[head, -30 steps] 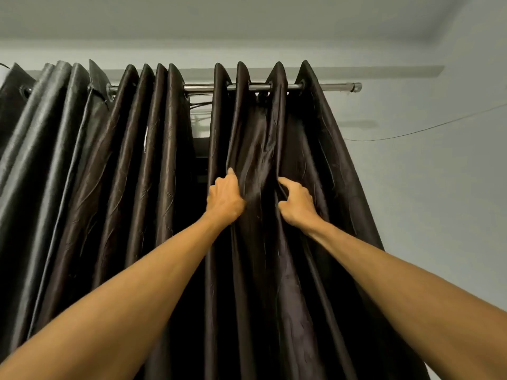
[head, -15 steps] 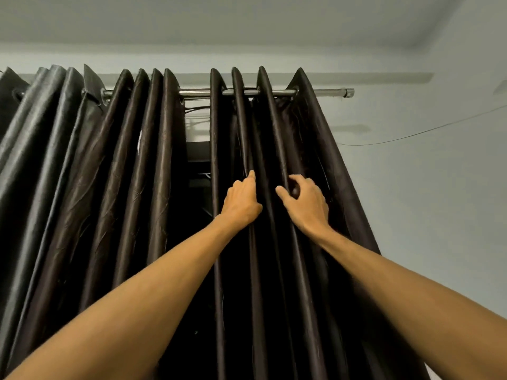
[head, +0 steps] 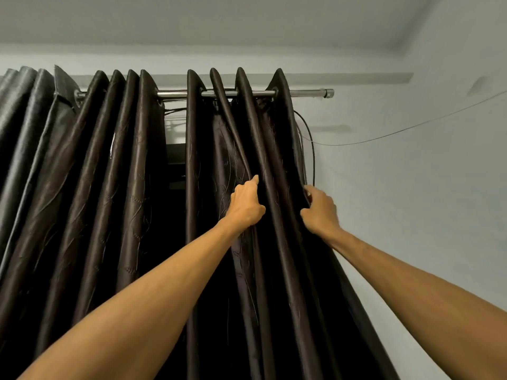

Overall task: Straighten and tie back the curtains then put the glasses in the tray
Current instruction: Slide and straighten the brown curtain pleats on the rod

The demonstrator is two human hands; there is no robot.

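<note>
A narrow gap is showing between the left curtain panel (head: 90, 187) and the right curtain panel (head: 274, 256), below the curtain rod (head: 301, 93). Right of that panel the wall (head: 411, 215) is lying free, though a black cable (head: 313, 149) is hanging just beside the edge and a thin wire (head: 411, 128) is crossing higher up.

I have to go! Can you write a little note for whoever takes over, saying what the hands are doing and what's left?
Left hand: grips a middle pleat of the right-hand dark brown satin curtain.
Right hand: grips that curtain's outer edge, beside a thin black cable.
The left-hand dark brown curtain hangs on the same silver metal rod, a gap between them.
Done: nothing finished; no tie-back shows.
Left: straighten pleats, tie both back, then glasses into tray; neither is in view.
</note>
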